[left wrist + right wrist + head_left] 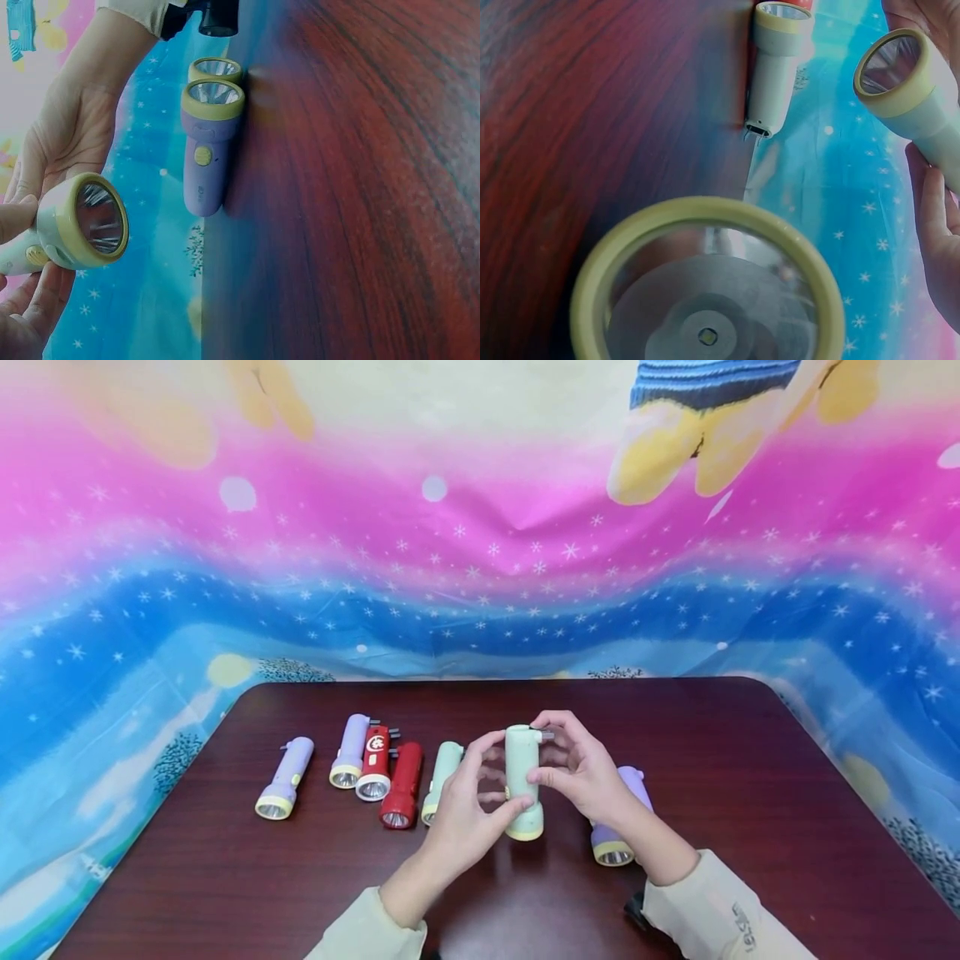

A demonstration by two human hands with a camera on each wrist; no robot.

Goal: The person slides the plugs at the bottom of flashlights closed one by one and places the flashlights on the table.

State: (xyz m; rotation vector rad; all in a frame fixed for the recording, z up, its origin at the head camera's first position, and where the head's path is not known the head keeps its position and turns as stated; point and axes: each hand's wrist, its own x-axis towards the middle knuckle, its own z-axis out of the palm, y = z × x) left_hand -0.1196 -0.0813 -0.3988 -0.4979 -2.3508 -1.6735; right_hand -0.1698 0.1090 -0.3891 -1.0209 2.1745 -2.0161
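Observation:
Between both hands, a pale green flashlight is held upright above the table, its yellow-rimmed lens end pointing down. My left hand grips its lower body, thumb across the front and fingers at the left side. My right hand pinches its upper part, with fingers beside the metal plug prongs sticking out near the top. In the left wrist view, the lens and yellow switch of this flashlight show. Partly hidden by my right forearm, a purple flashlight lies on the table.
To the left on the dark wooden table lie a lone purple flashlight, another purple one, a red one with a white rim, a plain red one and a green one. A printed cloth hangs behind.

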